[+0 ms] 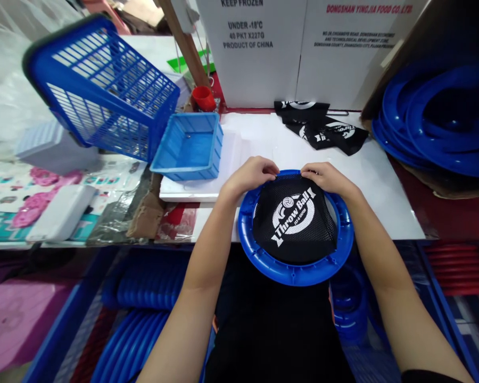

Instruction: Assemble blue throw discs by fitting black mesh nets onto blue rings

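A blue plastic ring [293, 274] rests at the front edge of the white work surface, leaning toward my body. Black mesh fabric [299, 246] printed "Throw Ball" spans most of its opening, with a gap showing at the right side. My left hand [259, 173] pinches the mesh edge at the ring's far rim, left of centre. Just across from it, my right hand [325, 175] pinches the same far edge on the right. Both sets of fingertips are closed at the rim. Beyond the ring lie loose black mesh pieces [323, 130] with white print.
A small light-blue bin [189, 143], a tilted blue basket [112, 96] and a red cup [203, 98] stand at the left. White cartons [259, 64] wall the back. Blue rings [443, 154] fill a box at right; more blue rings [143, 287] lie below the table.
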`<state>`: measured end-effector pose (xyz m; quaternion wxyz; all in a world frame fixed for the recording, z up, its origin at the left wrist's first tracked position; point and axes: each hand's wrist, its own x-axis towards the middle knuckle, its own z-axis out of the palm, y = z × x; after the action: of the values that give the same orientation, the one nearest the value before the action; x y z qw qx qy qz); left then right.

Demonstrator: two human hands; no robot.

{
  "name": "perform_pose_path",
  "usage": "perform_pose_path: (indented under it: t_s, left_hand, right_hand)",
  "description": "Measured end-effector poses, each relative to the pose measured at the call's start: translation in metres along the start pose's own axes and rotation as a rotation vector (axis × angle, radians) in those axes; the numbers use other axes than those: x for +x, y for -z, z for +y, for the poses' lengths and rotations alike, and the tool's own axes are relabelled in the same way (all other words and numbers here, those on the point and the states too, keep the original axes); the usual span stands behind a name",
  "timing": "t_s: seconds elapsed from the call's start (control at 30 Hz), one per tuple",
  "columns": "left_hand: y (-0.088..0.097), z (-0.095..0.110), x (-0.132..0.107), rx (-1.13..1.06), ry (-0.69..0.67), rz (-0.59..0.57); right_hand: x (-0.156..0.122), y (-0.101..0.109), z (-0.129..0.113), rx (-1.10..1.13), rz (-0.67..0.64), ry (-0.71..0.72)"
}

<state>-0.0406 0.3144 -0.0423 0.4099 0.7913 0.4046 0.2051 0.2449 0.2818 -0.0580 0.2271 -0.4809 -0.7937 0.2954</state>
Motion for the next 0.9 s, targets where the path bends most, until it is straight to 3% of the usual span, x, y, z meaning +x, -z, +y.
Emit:
perform_pose_path:
  t_s: [0.47,0.67,0.9]
  left_hand:
    - [-0.010,-0.008,0.006,-0.005,-0.028,0.039]
    - [-0.005,-0.013,0.009,-0.175,0.041,-0.008]
    - [0.005,-0.019,0.011,-0.322,0.057,-0.121]
  right_hand:
    - [-0.002,-0.001,-0.007,-0.209,-0.006,-0.029]
    - [0.007,0.010,-0.006,-0.111,-0.101,-0.046]
    - [0.022,0.028,-0.007,-0.056,-0.315,-0.071]
